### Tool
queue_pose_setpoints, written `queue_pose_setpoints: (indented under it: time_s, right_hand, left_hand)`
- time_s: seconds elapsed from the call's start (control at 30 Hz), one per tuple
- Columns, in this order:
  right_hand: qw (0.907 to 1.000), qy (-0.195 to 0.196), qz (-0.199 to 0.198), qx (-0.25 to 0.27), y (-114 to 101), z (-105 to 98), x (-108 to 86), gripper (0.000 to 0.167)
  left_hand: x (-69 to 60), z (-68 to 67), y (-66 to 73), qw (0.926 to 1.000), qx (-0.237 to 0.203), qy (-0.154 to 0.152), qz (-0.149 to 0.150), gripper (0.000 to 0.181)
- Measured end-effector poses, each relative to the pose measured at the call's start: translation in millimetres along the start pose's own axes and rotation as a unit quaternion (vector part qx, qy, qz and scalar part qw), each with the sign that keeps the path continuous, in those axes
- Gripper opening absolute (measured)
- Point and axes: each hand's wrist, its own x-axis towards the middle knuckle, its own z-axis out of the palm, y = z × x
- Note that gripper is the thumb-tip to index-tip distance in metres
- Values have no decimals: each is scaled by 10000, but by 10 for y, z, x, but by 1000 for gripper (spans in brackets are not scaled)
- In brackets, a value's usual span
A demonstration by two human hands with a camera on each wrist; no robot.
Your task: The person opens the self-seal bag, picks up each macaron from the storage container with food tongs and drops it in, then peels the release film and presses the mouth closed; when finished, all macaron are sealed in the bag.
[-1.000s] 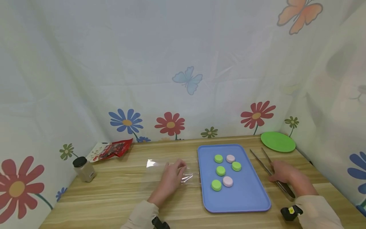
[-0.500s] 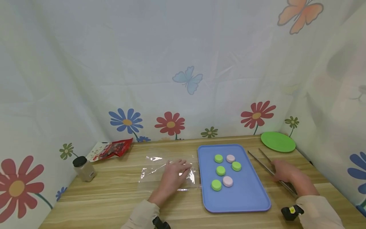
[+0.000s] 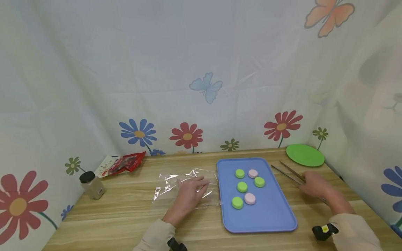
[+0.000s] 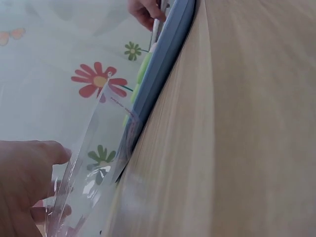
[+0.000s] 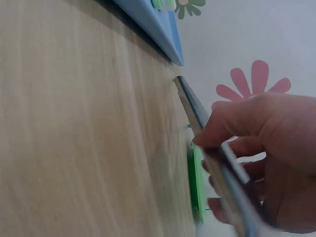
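My left hand (image 3: 189, 193) holds a clear plastic bag (image 3: 168, 184) over the table, left of the blue tray. In the left wrist view the crinkled bag (image 4: 101, 148) stands up beside the fingers, and some fingertips show through it. Small print is visible near its upper end. To the right of the tray, my right hand (image 3: 315, 184) grips a pair of metal tongs (image 3: 286, 174), whose two arms point away from me and stand slightly apart. The right wrist view has thumb and fingers curled around the tongs (image 5: 190, 101).
Several green and pale pink round pieces, like macarons (image 3: 242, 187), lie on the blue tray (image 3: 260, 221). A green plate (image 3: 305, 155) is at the back right. A red and white packet (image 3: 122, 164) and a black-lidded jar (image 3: 93, 186) stand at the left. A printed curtain (image 3: 157, 87) borders the table.
The clear bag has spread and part of it has risen around my left hand. My right hand has shifted slightly right, lifting the tongs, whose arms have drawn closer together.
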Motion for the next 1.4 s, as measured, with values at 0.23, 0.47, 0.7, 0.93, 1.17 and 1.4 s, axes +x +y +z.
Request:
queue_pose_setpoints:
  time_s: [0.23, 0.47, 0.7, 0.93, 1.17, 1.4]
  right_hand:
    - [9970, 407, -628, 190, -98, -131, -15, 49]
    - [9891, 97, -1164, 896, -396, -111, 34, 41]
    - [9921, -51, -1061, 667, -534, -128, 40, 41]
    - [9944, -252, -1013, 168, -635, -102, 86, 36]
    - [9942, -423, -955, 244, -759, -90, 85, 20]
    - [9944, -342, -985, 179, -790, -104, 64, 30]
  left_hand:
    - [5, -5, -13, 9993, -362, 32, -98, 13]
    - [-6, -17, -18, 9993, -337, 65, -134, 20]
    - [2, -27, -11, 9992, -318, -88, -230, 19]
    - [-3, -15, -12, 9996, -265, -84, -54, 19]
    - [3, -11, -16, 9998, -140, -115, -115, 18]
    - [4, -13, -40, 9999, -58, -87, -109, 19]
